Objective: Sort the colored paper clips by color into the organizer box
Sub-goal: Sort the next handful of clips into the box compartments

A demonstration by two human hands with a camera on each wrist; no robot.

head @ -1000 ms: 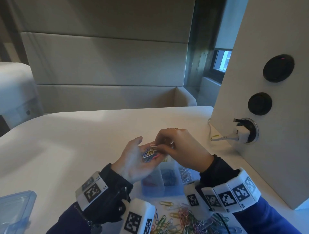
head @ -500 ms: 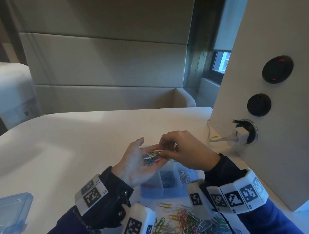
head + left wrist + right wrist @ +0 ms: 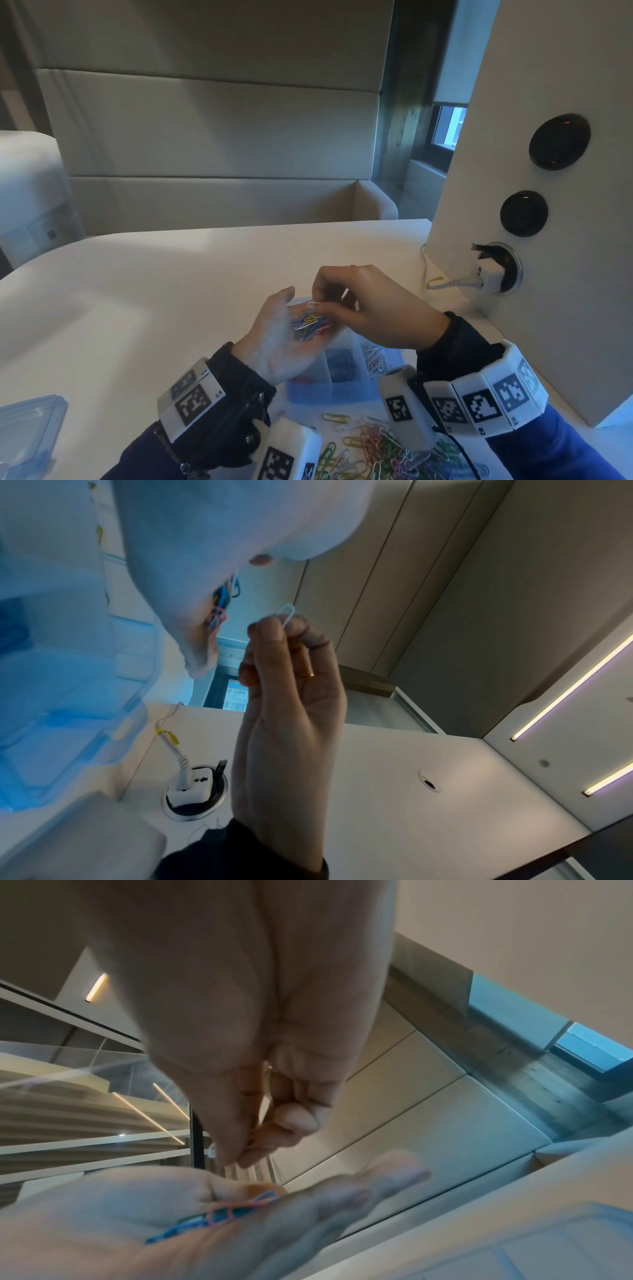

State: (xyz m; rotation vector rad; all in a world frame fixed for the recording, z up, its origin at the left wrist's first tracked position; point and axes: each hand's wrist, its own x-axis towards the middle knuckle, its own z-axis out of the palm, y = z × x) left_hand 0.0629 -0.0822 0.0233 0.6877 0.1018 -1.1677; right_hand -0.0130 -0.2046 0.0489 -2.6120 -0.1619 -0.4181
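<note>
Paper clips (image 3: 310, 323), thin coloured wire, handle light and slippery: cup them in your spread left hand (image 3: 281, 337) while your right hand (image 3: 370, 308) pinches one white clip (image 3: 287, 615) by its loop, organizer box (image 3: 337, 380) at 6 o'clock.

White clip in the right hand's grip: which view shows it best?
Left wrist view: the white clip stands clear above the right hand that pinches it, against plain wall. Head view shows it small. Right wrist view shows only a sliver beside the thumb.
</note>
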